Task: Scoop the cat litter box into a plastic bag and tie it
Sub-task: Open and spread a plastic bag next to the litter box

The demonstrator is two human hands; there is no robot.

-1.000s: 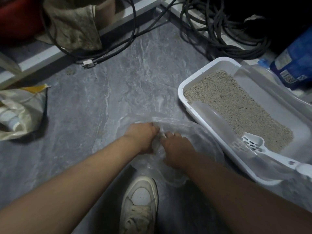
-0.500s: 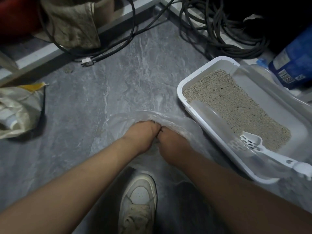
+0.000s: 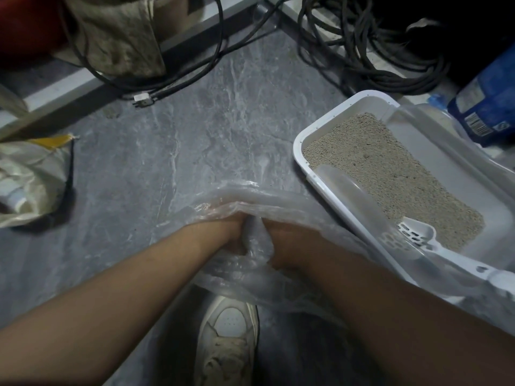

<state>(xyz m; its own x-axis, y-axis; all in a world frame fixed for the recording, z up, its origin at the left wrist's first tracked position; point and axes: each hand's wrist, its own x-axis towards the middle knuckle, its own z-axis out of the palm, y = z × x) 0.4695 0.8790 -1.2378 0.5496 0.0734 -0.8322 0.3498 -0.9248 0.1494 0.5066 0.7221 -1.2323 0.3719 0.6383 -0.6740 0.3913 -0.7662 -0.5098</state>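
A clear plastic bag (image 3: 245,201) lies bunched on the grey floor in front of me. My left hand (image 3: 231,235) and my right hand (image 3: 284,246) are both inside its folds, close together, fingers closed on the thin plastic. The white litter box (image 3: 312,123) stands to the right, with beige litter (image 3: 390,174) covering its left part. A white slotted scoop (image 3: 418,235) rests in the box at its near end, its handle pointing right. Clear plastic also drapes over the box's near rim.
My white shoe (image 3: 228,335) is just below the bag. Coiled black cables (image 3: 362,59) lie at the back, a plug (image 3: 143,99) near the wall. A blue bag (image 3: 487,104) stands far right, a pale sack (image 3: 30,179) at the left.
Both hands have pushed deeper into the bag, and its plastic has risen over my fingers and wrists. The bag's edge has spread farther toward the box.
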